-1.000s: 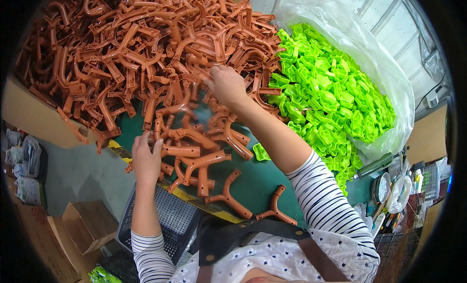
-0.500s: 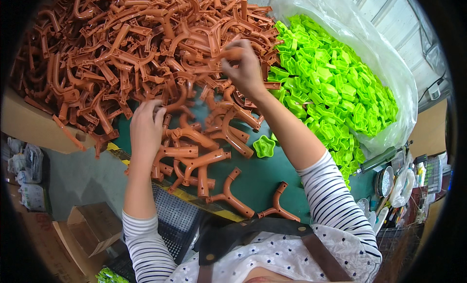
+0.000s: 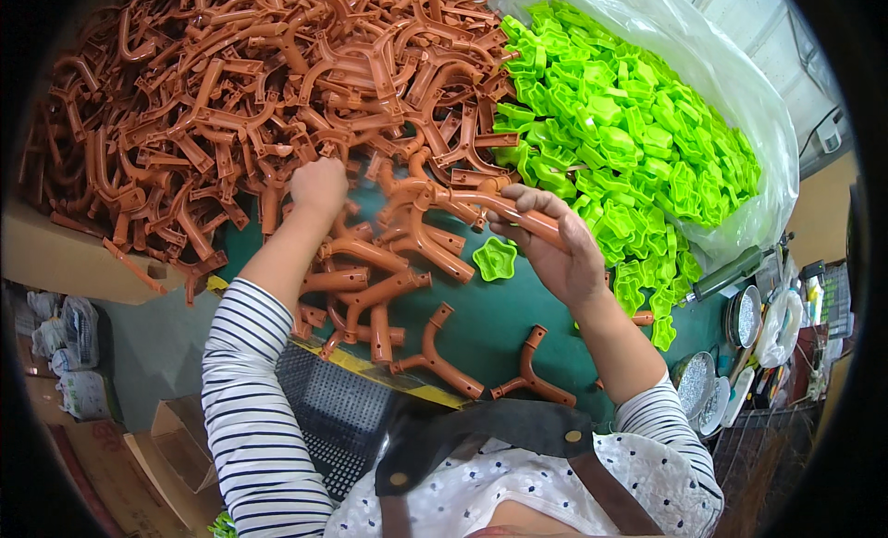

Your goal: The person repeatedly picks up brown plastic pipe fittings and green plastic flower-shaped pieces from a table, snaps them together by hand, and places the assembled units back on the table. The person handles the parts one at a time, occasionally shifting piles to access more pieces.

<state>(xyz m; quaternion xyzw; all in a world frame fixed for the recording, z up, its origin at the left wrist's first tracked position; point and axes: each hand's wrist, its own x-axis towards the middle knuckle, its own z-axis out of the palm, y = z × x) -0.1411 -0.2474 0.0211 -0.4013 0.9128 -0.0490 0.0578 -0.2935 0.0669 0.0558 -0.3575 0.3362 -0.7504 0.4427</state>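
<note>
Head view: orange Y-shaped part (image 3: 481,205) is gripped by its straight stem in right hand (image 3: 555,251), above green table (image 3: 481,325). Left hand (image 3: 319,186) is closed on orange pile (image 3: 231,103); contents hidden. Part judged rigid, light plastic; best held at stem.

The brown curved parts (image 3: 277,122) look like smooth plastic with a slight shine. The green star pieces (image 3: 638,140) are glossy plastic, lying in a thin clear plastic bag (image 3: 740,85). The tabletop (image 3: 499,325) is matt green. The box (image 3: 65,260) is plain cardboard.
</note>
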